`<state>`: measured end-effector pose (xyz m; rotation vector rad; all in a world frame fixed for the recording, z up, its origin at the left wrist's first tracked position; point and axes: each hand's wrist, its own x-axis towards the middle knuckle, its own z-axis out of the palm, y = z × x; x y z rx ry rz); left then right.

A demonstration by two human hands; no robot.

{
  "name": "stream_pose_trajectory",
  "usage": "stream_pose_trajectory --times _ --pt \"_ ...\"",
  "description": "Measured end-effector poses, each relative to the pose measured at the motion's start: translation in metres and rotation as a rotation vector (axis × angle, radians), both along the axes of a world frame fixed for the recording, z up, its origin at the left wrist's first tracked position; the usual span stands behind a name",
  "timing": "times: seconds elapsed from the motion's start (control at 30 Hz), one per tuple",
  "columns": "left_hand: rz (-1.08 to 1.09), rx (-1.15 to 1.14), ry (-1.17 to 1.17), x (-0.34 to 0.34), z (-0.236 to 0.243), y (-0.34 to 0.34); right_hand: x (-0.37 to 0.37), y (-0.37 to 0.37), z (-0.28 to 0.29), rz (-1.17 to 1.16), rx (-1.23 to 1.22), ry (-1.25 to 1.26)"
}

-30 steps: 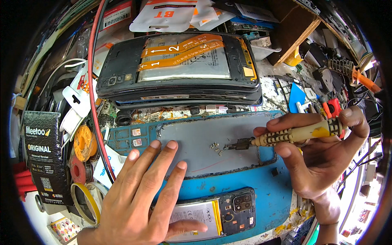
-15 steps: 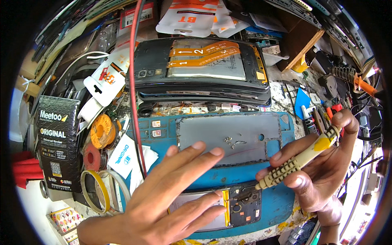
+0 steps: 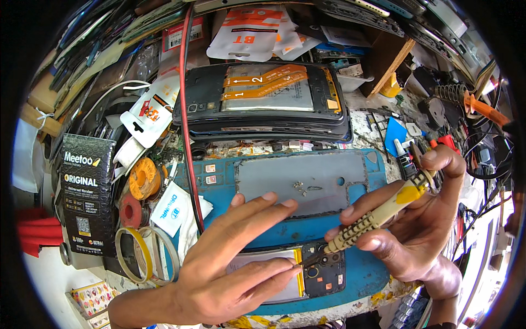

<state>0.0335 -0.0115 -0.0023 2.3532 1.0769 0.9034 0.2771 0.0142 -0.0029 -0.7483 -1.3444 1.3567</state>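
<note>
My right hand [image 3: 419,247] grips a screwdriver [image 3: 378,214] with a cream ribbed handle and a yellow patch. One finger curls over its far end. Its dark shaft slants down left to an opened phone [image 3: 327,282], near the end of the battery [image 3: 257,257]. My left hand [image 3: 219,268] reaches over the phone, fingers stretched and spread. Two of its fingertips rest close to the screwdriver's tip, by the battery's yellow edge strip. Whether they touch the tip, I cannot tell. Behind the phone, small screws or metal bits [image 3: 304,188] lie on a grey panel [image 3: 263,170].
A blue work mat [image 3: 370,279] lies under the phone. Beyond it stand stacked phone bodies [image 3: 203,101]. A red cable [image 3: 184,98] hangs down on the left, near solder spools [image 3: 145,178], tape rings [image 3: 134,257] and a black pouch [image 3: 82,197]. Tools and wires crowd the right.
The screwdriver's tip has come down left to the battery's edge, beside my left fingertips. My right hand has moved left with it. The whole view has shifted slightly.
</note>
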Motion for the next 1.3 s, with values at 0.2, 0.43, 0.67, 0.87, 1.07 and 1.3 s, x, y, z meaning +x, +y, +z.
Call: stream_pose_trajectory --times 0.2,0.43,0.67,0.87,1.07,1.3 --pt "0.023 -0.098 -0.009 0.001 0.004 0.001 0.008 0.002 0.007 0.143 0.095 -0.127" --pt "0.018 -0.184 -0.095 -0.001 0.001 0.005 0.021 0.013 0.059 0.640 -0.552 -0.287" --pt "0.013 -0.188 -0.059 0.001 0.002 0.005 0.026 0.025 0.019 0.701 -0.142 0.046" --pt "0.045 -0.124 0.027 0.006 0.005 0.002 0.022 0.012 0.004 0.100 0.433 -0.177" --pt "-0.185 0.047 0.173 0.007 0.000 0.001 0.021 0.027 -0.005 -0.201 0.513 -0.126" --pt "-0.481 0.088 0.458 0.013 0.008 -0.005 0.019 0.019 -0.003 -0.232 0.393 -0.108"
